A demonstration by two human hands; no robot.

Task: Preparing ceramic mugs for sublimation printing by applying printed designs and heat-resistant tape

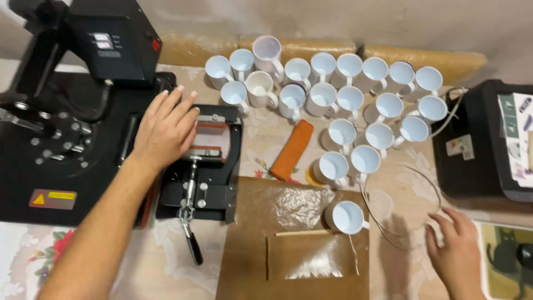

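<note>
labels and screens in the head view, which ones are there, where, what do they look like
Small pale display panel with a red button beside it: on the black heat press control box, top left.
Rectangular silver-grey warning label, yellow triangle and yellow strip: press base, lower left, left of the left hand.
Small multicoloured sticker: front of the black printer, right.

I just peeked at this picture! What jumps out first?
A big crowd of white mugs fills the back of the table, with one lone mug on brown paper in front. At the left sits a black press machine, with the left hand resting on its mug clamp.
</note>
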